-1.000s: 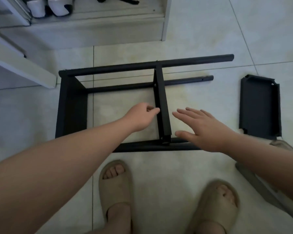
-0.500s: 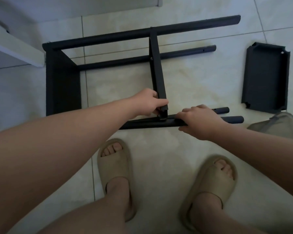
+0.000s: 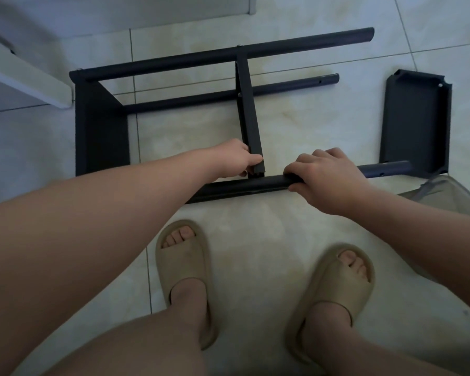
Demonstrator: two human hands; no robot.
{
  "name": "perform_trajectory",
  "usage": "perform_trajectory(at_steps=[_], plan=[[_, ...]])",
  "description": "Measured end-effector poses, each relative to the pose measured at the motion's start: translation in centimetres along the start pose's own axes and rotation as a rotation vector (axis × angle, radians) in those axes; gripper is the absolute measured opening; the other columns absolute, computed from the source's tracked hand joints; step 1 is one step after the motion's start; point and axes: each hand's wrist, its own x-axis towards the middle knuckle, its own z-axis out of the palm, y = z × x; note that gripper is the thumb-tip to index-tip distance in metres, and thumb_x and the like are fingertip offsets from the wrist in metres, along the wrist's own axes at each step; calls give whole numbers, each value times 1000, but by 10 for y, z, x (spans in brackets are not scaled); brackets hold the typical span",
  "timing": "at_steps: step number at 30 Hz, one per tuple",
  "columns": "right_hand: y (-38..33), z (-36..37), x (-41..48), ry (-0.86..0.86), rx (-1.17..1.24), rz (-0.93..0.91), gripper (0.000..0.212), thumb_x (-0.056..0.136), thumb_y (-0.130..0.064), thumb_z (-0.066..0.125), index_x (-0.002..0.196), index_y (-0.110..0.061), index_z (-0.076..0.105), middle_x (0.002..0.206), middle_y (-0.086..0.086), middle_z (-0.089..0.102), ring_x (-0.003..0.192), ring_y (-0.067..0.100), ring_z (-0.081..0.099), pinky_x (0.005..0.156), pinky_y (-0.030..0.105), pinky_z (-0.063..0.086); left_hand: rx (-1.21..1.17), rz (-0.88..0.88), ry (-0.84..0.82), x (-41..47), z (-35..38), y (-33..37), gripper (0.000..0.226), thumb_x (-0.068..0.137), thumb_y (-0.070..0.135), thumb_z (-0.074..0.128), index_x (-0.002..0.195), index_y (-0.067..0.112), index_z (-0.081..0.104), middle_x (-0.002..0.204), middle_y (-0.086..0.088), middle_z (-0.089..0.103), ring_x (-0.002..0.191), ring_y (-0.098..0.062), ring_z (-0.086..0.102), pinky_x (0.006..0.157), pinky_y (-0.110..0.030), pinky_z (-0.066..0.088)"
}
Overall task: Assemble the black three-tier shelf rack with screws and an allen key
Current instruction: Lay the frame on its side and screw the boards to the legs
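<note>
The black rack (image 3: pixel 101 126) lies on its side on the tiled floor (image 3: pixel 296 109), spanning from 10 to 2 o'clock. Our left hand (image 3: pixel 238 161) pinches the near end of the middle shelf (image 3: pixel 248 115), thumb along its edge. At 3 o'clock from it, our right hand (image 3: pixel 329 180) has its fingers (image 3: pixel 299 165) curled round the near pole (image 3: pixel 244 187). A loose shelf tray (image 3: pixel 415 120) rests on the floor at 2 o'clock, near the pole's end. Our sandals (image 3: pixel 182 267) stand at 6 o'clock.

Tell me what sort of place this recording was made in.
Probably a home interior: a pale tiled floor, the person wearing slide sandals, and white furniture beside the half-built rack.
</note>
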Motion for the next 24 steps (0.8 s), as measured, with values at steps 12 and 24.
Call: perform_trajectory(at_steps=[12,24], plan=[[1,4,8,26,16,28,29,103,-40,51,129,-30,59,117,-6,60,108,24,54,95,37,31,82,-61,-45,5,-5,1,37,101,39,53,118,9,66,111,0,74,111,-20,67,67,-30,35],[9,-13,1,-76,0,40,53,100,-53,51,148,-32,46,142,-5,53,132,25,44,109,40,30,324,-76,150,-18,-3,13,48,101,42,49,128,4,59,122,-14,64,100,-27,56,85,-34,45]])
